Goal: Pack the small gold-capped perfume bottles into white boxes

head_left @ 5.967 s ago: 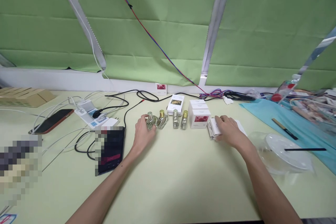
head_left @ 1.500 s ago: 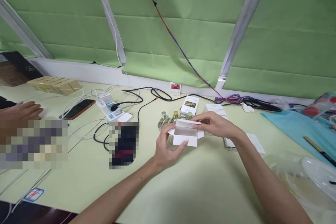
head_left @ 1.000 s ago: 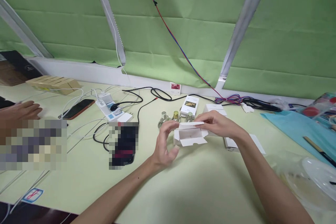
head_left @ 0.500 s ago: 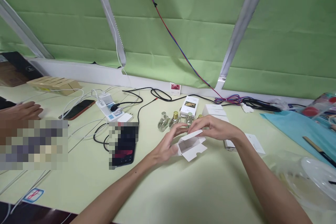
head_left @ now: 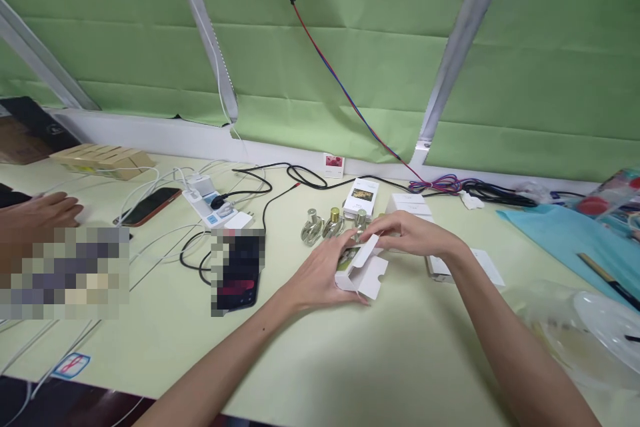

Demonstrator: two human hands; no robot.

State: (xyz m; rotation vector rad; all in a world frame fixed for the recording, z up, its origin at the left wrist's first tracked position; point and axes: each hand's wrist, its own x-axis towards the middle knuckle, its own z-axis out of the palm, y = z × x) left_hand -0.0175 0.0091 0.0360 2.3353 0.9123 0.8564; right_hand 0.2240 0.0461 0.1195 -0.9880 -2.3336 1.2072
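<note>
My left hand (head_left: 320,273) is wrapped around a small white carton (head_left: 357,270) with a green picture on one face. The carton lies tilted on its side, its end flaps spread toward me. At the upper flap, my right hand (head_left: 407,233) has its fingertips pinched on the edge. Just behind the hands stand several small glass bottles (head_left: 312,228) with silver or gold caps, some partly hidden by my fingers. A white box (head_left: 361,199) with a dark picture lies behind the bottles. More white boxes (head_left: 410,203) are partly covered by my right hand.
To the left are a phone (head_left: 237,280), a power strip (head_left: 210,205) with tangled cables and another person's hand (head_left: 55,210). A clear plastic container (head_left: 580,340), a blue cloth (head_left: 555,233) and a knife-like tool (head_left: 607,277) lie on the right.
The carton has turned in my left hand, so its picture side shows and its open end faces more to the right. My left hand has shifted around its side; my right stays at the flap.
</note>
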